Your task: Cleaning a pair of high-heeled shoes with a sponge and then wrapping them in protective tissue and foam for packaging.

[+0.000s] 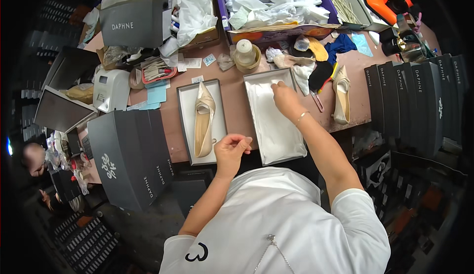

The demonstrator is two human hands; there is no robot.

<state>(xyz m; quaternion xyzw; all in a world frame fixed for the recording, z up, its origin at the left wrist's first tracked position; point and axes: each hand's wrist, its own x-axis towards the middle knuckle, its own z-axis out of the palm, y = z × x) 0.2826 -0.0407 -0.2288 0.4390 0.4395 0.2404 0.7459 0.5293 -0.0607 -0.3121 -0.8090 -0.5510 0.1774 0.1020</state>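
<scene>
A grey shoebox half lined with white tissue paper (274, 126) lies before me on the table. Over its far part is my right hand (287, 100), fingers closed and fingertips at the paper's upper edge. My left hand (231, 150) hovers by the near right corner of another box part (186, 126), its fingers curled together with nothing visible in them. In that box part rests one beige pointed shoe (203, 121), toe away from me. A matching shoe (341, 96) stands on the table farther right.
Stacked grey shoeboxes (131, 155) stand at the left, and more boxes (414, 101) at the right. Behind are a purple carton (223, 7) full of crumpled paper, a pump bottle (245, 52), cloths (302, 67), a white device (109, 89) and an orange tool (377, 2).
</scene>
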